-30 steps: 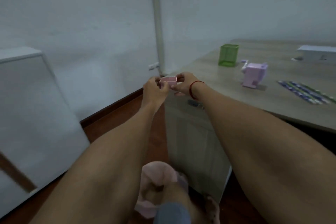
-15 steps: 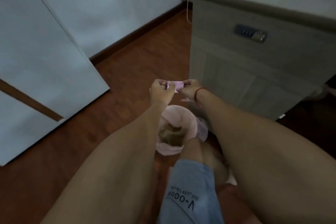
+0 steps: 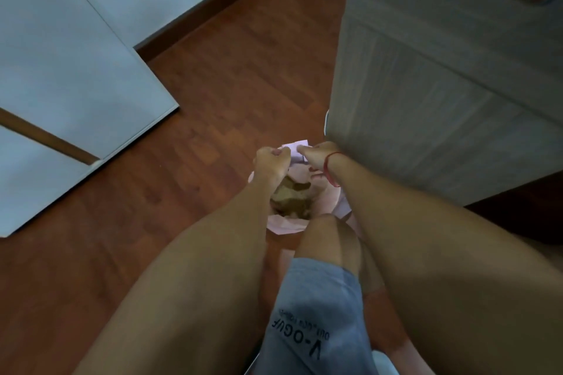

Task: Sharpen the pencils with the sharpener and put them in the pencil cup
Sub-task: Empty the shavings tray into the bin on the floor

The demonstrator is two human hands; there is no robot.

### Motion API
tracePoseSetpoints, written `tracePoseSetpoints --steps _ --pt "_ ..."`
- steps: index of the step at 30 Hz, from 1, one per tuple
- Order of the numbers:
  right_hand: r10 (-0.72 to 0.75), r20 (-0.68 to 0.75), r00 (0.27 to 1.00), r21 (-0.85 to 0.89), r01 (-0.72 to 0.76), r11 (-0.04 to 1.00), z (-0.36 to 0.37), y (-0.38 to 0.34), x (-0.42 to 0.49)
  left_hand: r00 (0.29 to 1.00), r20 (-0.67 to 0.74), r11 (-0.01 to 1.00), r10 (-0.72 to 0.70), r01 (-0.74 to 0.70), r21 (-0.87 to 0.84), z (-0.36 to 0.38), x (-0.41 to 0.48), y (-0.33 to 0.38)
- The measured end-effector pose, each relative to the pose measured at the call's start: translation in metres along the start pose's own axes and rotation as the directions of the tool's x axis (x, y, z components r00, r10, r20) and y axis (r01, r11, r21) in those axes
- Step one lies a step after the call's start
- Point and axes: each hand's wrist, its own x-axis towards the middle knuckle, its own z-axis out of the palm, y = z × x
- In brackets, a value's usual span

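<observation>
While over the bin [image 3: 283, 227], both hands' grips pinch a pink tray [image 3: 297, 151].

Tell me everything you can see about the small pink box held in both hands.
The small pink box looks like pale pink plastic, rectangular and shallow. The left hand and right hand pinch its two ends, hiding most of it. It is held roughly level above the pink-lined bin on the wooden floor, beside the grey cabinet.

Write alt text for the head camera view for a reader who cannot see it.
Both hands, left hand and right hand, hold a small pink tray over a pink-lined waste bin on a reddish wooden floor. A grey cabinet stands to the right, with the person's knee and grey shorts below.
</observation>
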Motion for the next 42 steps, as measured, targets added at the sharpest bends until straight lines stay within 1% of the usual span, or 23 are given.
tracePoseSetpoints --steps 4,8,10,14,18,20,30,32,37,39,42 --pt "0.075 -0.053 0.996 0.017 -0.075 0.997 0.006 0.002 0.007 0.997 -0.003 0.997 -0.078 0.078 0.002 0.001 0.012 -0.006" --pt "0.090 -0.094 0.992 -0.009 -0.091 0.996 0.010 0.003 0.007 0.994 0.003 0.993 -0.112 0.113 -0.029 -0.010 -0.007 0.009" --pt "0.100 -0.084 0.991 -0.016 -0.102 0.995 0.010 0.000 0.007 0.993 0.007 0.992 -0.119 0.119 -0.038 -0.016 -0.016 0.018" --pt "0.106 -0.061 0.992 -0.004 -0.106 0.994 0.013 -0.009 0.004 0.989 0.021 0.988 -0.144 0.145 -0.054 -0.022 -0.006 0.016" --pt "0.131 -0.014 0.991 -0.008 -0.132 0.991 0.018 -0.013 0.003 0.995 0.000 0.995 -0.099 0.099 -0.034 -0.029 -0.012 0.027" --pt "0.148 0.011 0.989 0.012 -0.149 0.989 0.018 -0.015 0.004 0.997 0.006 0.997 -0.078 0.078 -0.016 -0.032 -0.013 0.032" --pt "0.146 0.050 0.988 0.125 -0.151 0.981 0.020 -0.025 0.004 0.983 0.101 0.987 -0.156 0.160 -0.034 -0.035 -0.012 0.043" --pt "0.126 0.061 0.990 0.143 -0.133 0.981 0.018 -0.027 0.005 0.980 0.120 0.986 -0.156 0.161 -0.032 -0.037 -0.012 0.043" --pt "0.098 -0.007 0.995 0.249 -0.093 0.964 0.021 -0.031 0.005 0.988 0.097 0.991 -0.120 0.125 -0.046 -0.037 -0.012 0.044" --pt "0.110 -0.003 0.994 0.210 -0.107 0.972 0.022 -0.033 0.007 0.989 0.079 0.990 -0.122 0.127 -0.063 -0.037 -0.013 0.045" --pt "0.158 0.054 0.986 0.111 -0.163 0.980 0.021 -0.039 0.004 0.987 0.083 0.988 -0.137 0.142 -0.064 -0.039 -0.015 0.045"
